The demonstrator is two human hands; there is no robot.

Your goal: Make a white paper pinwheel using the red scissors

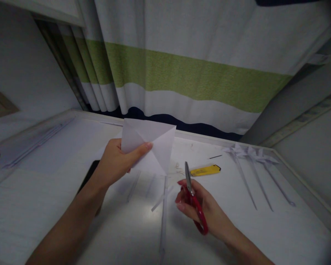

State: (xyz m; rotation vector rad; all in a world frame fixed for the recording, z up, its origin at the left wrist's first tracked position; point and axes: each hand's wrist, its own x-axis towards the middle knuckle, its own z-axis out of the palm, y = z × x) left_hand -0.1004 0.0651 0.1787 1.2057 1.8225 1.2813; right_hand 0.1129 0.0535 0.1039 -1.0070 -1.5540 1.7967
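My left hand holds up a white square of paper with diagonal creases, thumb on its front, above the white table. My right hand grips red-handled scissors; their blades point up and are closed, a little to the right of and below the paper's lower corner. Blades and paper are apart.
A yellow utility knife lies behind the scissors. Several white paper pinwheels on sticks lie at the right. Thin paper strips lie under my hands. A dark flat object sits behind my left wrist. A striped curtain hangs behind the table.
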